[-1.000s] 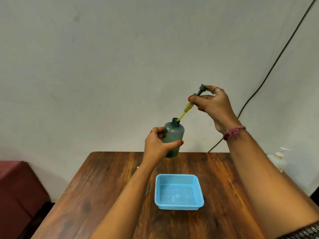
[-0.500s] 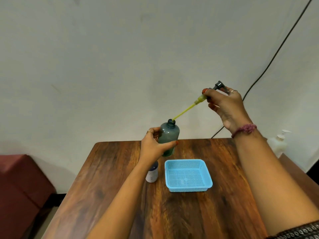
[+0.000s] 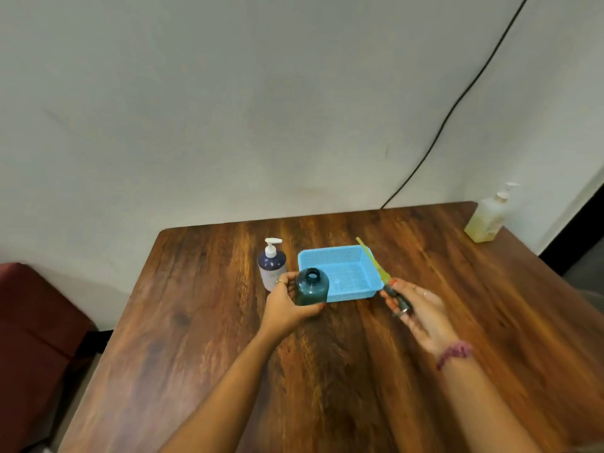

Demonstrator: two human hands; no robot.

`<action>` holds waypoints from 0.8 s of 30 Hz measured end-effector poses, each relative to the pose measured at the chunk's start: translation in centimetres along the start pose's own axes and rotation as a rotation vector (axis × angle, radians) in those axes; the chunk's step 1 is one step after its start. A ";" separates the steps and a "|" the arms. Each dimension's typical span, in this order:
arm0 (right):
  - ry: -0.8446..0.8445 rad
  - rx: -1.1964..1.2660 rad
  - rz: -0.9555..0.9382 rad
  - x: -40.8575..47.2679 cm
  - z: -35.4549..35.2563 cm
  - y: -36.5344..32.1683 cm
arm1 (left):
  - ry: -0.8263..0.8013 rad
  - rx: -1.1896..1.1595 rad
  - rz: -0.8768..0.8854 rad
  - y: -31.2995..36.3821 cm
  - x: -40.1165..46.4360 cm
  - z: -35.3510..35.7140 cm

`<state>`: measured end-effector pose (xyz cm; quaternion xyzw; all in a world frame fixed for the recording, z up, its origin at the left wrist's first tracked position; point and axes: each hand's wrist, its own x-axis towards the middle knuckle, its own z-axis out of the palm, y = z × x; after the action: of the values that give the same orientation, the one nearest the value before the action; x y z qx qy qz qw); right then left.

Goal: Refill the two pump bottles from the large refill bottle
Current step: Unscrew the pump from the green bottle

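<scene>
My left hand point(image 3: 287, 305) grips a dark teal pump bottle point(image 3: 311, 287) with its neck open and no pump on it, held low over the table. My right hand point(image 3: 421, 310) holds the removed pump head point(image 3: 395, 297) by its dark collar; its yellow-wet dip tube point(image 3: 371, 259) points away over the right rim of the blue basket point(image 3: 340, 256). A second pump bottle point(image 3: 272, 265), dark purple with a white pump, stands just left of the basket. A large pale yellow bottle point(image 3: 488, 214) with a white pump stands at the table's far right corner.
The wooden table point(image 3: 327, 371) abuts a pale wall. A black cable point(image 3: 457, 103) runs down the wall to the table's back edge. A dark red seat point(image 3: 36, 328) stands left of the table.
The pump head and tube came fully out of the teal bottle. Both hands dropped from chest height to just above the table, the right one swinging the tube over the basket.
</scene>
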<state>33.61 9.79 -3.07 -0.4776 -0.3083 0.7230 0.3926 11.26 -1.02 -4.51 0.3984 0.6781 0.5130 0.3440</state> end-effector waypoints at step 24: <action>0.086 -0.967 -0.041 0.5 -4.9 14.0 | 0.004 0.231 -0.179 -8.3 -4.3 4.7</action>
<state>34.18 3.58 -16.54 -0.6286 -0.6018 0.4686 0.1520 15.76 -4.18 -13.46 0.3720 0.7662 0.3997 0.3389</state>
